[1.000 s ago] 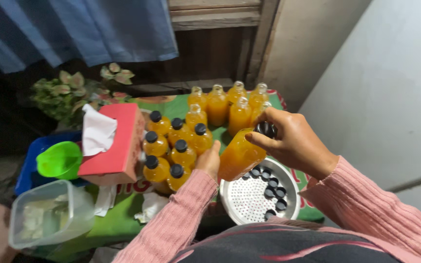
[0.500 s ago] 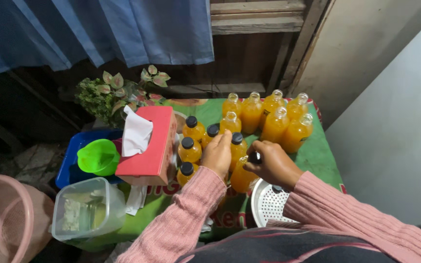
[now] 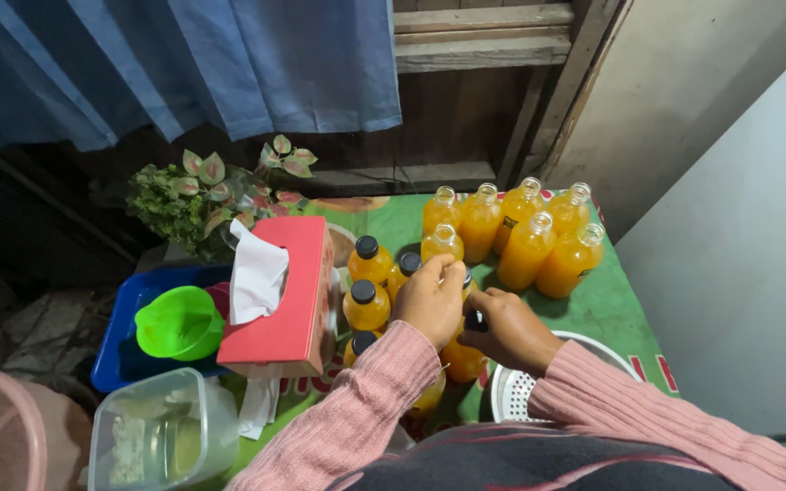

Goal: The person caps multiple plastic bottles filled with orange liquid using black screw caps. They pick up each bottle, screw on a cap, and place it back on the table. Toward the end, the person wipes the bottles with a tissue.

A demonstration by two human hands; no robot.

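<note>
Vs half a sec ago: view's nudged a bit, hands barely moved, both are still bunched over the same bottle in the capped group. A full sec back the right hand was holding that bottle tilted, out over the colander w/ the caps, so it's since been stood back among the others.

Left hand [image 3: 429,300]: back of hand up, fingers curled down over the top of the orange juice bottle [image 3: 462,356], pink ribbed sleeve running down-left. Right hand [image 3: 507,329]: comes in from the right, fingers pinched on a small black cap [image 3: 475,320] right at the bottle neck. Both clenched on bottle/cap, can't tell if the cap's seated yet.

Bottle stands on the green table cover [image 3: 607,305], front row, just left of the white perforated colander [image 3: 525,386].

Other stuff: capped bottles [image 3: 367,305] w/ black lids just left of the hands; open bottles [image 3: 529,241] w/o lids clustered behind, all orange, dark labels too small to make out. Red tissue box [image 3: 288,295], white tissue sticking out, left of the bottles. Green funnel [image 3: 179,323] in a blue tub [image 3: 129,364]. Clear lidded container [image 3: 161,436] bottom left.
</note>
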